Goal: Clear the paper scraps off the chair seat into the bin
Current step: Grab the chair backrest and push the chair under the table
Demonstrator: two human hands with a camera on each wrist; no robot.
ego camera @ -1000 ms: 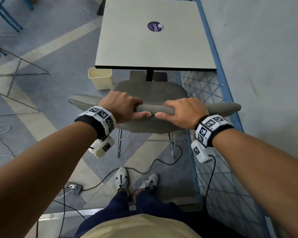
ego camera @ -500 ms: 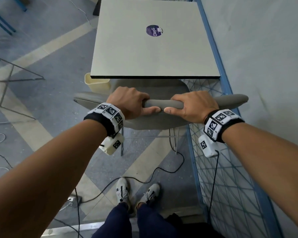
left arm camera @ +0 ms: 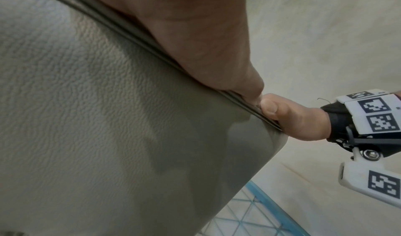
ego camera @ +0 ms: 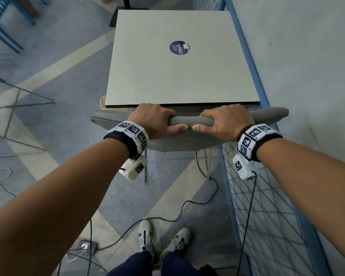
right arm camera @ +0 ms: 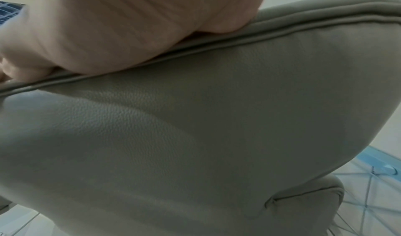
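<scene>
The grey chair point(ego camera: 187, 142) stood pushed in under the table point(ego camera: 179, 76), its seat hidden, so no scraps could be seen. The left hand point(ego camera: 153, 121) and right hand point(ego camera: 225, 122) both gripped the top of its back, thumbs nearly touching. The bin point(ego camera: 103, 101) peeked out beside the table's left corner.

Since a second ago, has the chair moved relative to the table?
Yes. The chair, gripped at its backrest by both hands, has slid forward under the table; the seat, visible a second ago, is now hidden beneath the tabletop's near edge.
</scene>
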